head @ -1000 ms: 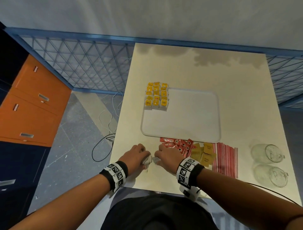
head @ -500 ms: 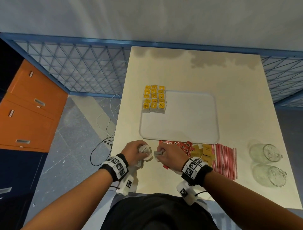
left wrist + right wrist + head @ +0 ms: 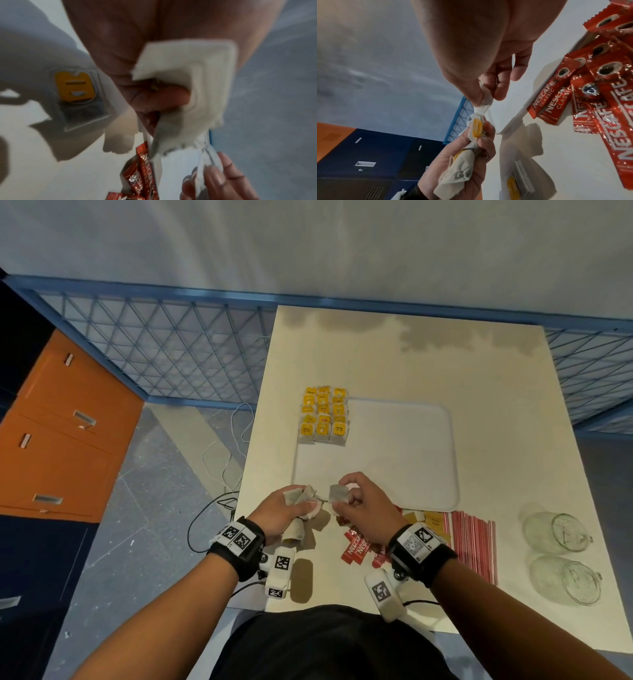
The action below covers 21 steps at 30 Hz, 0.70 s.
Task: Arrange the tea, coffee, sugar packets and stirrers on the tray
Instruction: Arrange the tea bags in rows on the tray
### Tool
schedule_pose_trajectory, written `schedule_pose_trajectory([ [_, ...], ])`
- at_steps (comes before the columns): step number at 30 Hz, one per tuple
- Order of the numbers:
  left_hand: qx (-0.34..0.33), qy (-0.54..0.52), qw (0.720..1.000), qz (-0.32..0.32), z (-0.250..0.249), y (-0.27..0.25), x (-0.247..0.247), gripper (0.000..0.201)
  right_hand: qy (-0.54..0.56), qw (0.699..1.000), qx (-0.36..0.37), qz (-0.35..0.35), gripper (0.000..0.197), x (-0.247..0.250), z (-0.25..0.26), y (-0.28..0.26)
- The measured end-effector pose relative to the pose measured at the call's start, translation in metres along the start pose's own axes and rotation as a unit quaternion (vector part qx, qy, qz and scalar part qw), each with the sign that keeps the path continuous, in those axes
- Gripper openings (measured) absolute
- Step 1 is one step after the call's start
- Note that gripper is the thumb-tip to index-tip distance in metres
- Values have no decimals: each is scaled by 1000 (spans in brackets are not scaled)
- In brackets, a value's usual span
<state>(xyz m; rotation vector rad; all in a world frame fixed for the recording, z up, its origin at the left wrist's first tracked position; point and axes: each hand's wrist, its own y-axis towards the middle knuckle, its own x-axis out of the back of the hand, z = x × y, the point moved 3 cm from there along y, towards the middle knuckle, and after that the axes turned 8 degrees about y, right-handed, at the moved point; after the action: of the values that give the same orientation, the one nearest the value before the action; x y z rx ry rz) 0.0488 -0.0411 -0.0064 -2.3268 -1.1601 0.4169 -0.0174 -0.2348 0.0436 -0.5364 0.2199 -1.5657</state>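
A white tray (image 3: pixel 394 457) lies mid-table with rows of yellow-tagged tea bags (image 3: pixel 323 416) at its far-left corner. Over the tray's near edge, my left hand (image 3: pixel 298 501) grips a crumpled bunch of tea bags (image 3: pixel 460 171). My right hand (image 3: pixel 342 491) pinches a single tea bag (image 3: pixel 338 494) beside that bunch; a thread seems to link the two. Red coffee sachets (image 3: pixel 359 546) lie under my right wrist. To their right are yellowish sugar packets (image 3: pixel 426 518) and red-and-white stirrers (image 3: pixel 474 542). Loose tea bags (image 3: pixel 75 94) lie on the table below my hands.
Two glass jars (image 3: pixel 556 534) (image 3: pixel 567 580) lie on their sides at the table's right front. A blue mesh fence (image 3: pixel 164 350) runs behind and left of the table. Orange drawers (image 3: pixel 58 440) stand on the left, with cables (image 3: pixel 219 474) on the floor.
Both hands have lifted off the table's front and moved toward the tray's near edge. My right hand has drawn one tea bag away from the bunch in my left.
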Motion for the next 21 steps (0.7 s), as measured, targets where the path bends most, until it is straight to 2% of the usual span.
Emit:
schedule_pose_trajectory([
  [4, -12, -15, 999, 27, -7, 2, -5, 25, 14, 1000, 5, 11, 31, 1, 6, 1],
  [8, -15, -22, 999, 31, -18, 0, -8, 41, 14, 1000, 19, 20, 13, 2, 14, 3],
  [14, -9, -80, 996, 33, -28, 0, -11, 42, 20, 998, -4, 63, 48, 5, 20, 5],
  [18, 13, -111, 993, 22, -31, 2, -12, 37, 2, 999, 34, 10, 36, 8, 21, 14],
  [21, 36, -155, 987, -4, -30, 4, -13, 34, -18, 999, 45, -4, 32, 8, 19, 20],
])
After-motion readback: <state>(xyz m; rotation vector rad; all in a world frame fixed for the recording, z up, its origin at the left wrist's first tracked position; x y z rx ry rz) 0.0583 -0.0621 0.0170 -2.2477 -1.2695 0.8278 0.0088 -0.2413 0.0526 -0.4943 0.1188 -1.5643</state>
